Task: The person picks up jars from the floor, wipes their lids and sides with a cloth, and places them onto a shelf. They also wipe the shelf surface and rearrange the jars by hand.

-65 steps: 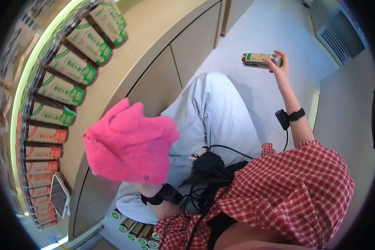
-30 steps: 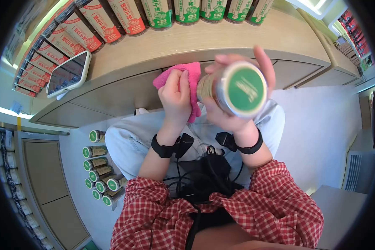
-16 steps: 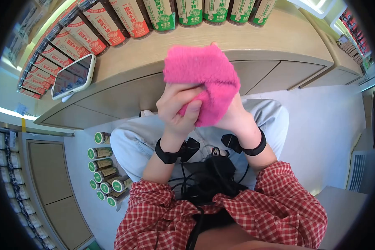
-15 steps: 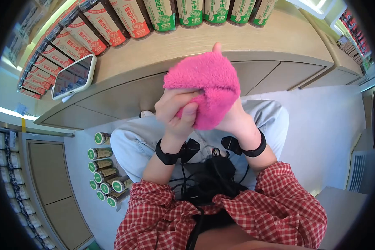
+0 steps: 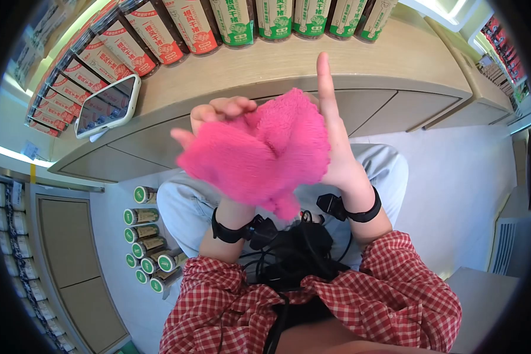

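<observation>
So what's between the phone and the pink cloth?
In the head view: the counter, its cabinet front and, against the pink cloth, the left hand.

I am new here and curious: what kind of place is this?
Probably a shop: matching labelled jars line a curved counter, and more packaged goods fill shelving beyond.
</observation>
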Motion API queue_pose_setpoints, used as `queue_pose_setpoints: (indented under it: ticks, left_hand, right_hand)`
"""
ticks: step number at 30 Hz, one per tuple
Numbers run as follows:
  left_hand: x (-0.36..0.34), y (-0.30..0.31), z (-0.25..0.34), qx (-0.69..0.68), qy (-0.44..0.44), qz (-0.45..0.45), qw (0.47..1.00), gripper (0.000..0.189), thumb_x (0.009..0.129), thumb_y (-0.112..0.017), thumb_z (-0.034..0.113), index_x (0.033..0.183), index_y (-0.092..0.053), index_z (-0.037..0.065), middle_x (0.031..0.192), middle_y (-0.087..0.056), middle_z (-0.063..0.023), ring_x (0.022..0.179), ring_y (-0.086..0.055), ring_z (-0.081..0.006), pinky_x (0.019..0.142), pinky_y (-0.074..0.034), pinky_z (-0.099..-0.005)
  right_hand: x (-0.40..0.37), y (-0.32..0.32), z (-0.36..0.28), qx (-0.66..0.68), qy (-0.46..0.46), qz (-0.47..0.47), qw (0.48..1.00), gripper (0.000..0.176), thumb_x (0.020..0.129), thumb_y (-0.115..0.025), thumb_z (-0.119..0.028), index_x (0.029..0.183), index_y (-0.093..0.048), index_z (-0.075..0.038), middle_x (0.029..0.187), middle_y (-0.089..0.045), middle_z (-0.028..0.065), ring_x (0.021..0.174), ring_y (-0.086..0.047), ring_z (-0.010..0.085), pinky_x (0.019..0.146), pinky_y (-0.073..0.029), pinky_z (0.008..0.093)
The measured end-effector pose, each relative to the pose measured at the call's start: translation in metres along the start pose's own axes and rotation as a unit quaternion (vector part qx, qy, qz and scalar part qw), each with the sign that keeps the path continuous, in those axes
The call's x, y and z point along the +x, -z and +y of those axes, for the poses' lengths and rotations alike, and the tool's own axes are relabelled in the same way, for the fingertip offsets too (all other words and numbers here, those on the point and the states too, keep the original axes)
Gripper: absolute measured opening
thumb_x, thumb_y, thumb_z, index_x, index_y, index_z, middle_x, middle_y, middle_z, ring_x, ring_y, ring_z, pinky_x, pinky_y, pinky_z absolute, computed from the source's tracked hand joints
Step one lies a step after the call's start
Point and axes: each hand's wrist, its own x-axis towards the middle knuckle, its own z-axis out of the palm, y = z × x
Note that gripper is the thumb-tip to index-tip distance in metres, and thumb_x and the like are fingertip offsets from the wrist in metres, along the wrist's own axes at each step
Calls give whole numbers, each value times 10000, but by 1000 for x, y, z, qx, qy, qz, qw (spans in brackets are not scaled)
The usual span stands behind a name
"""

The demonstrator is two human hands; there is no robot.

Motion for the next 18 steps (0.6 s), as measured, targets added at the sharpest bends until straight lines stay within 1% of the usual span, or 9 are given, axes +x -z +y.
queue_pose_setpoints:
  ticks: [3,5,7,8,10,12,15,16,18]
  left_hand:
    - [-7,-24,-4,355,-106,-173,913,329,877,-558,392,840,-555,65,1033,-609,-133,1062,-538,-330,938,-403,-448]
    - [2,-18,-7,553,-200,-286,757,359,872,-571,366,909,-542,10,1063,-597,-208,1093,-523,-369,951,-411,-472]
    - [5,1,-18,498,-192,-292,794,309,843,-625,291,946,-524,18,1019,-610,-205,1061,-544,-357,947,-414,-447]
    - [5,7,-21,469,-188,-295,811,302,828,-652,254,965,-515,23,997,-616,-203,1045,-554,-351,944,-416,-435]
    - [-2,4,-26,320,-142,-190,917,281,856,-614,236,981,-504,10,946,-620,-211,1019,-568,-339,939,-420,-437]
    - [-3,-1,-23,161,-81,-90,980,242,903,-539,204,1023,-476,3,957,-609,-186,982,-587,-290,927,-435,-414]
    - [-7,-1,-8,181,51,86,978,266,919,-510,218,1066,-448,6,1025,-580,-177,983,-588,-257,899,-457,-388]
    - [-6,-9,-10,125,98,36,987,386,880,-576,205,1165,-417,-1,1080,-558,-146,972,-591,-230,856,-478,-341]
    - [-13,-9,-25,250,120,-70,958,532,817,-658,216,1222,-391,-2,1103,-559,-148,999,-587,-231,859,-475,-334]
  right_hand:
    - [2,5,2,-14,-64,7,998,1008,750,-645,-119,1447,82,-95,968,-610,152,856,-614,289,773,-472,322]
    - [2,10,2,-86,-66,11,994,962,757,-614,-110,1451,52,-93,950,-618,176,836,-625,346,743,-479,346]
    - [1,17,3,-195,-34,2,980,931,759,-604,-77,1457,12,-97,966,-609,180,840,-619,346,739,-474,352]
    - [1,17,5,-167,-33,17,985,918,762,-607,-73,1457,-6,-94,979,-604,170,851,-617,324,751,-473,341]
    - [2,11,10,-108,-27,47,993,894,769,-612,-65,1457,-42,-88,1007,-595,152,874,-612,281,775,-471,319]
    - [5,4,0,22,3,96,995,820,811,-598,-69,1448,-81,-73,1018,-586,129,903,-596,210,820,-471,298]
    - [7,12,-2,188,1,159,969,647,886,-559,-194,1398,-198,-28,1034,-573,133,936,-582,169,839,-480,302]
    - [8,15,0,247,-23,183,951,623,901,-540,-234,1389,-212,-28,1030,-572,132,936,-581,168,836,-482,302]
    - [9,16,-2,383,-63,206,898,540,895,-581,-272,1315,-319,-56,990,-574,89,885,-580,143,795,-488,280]
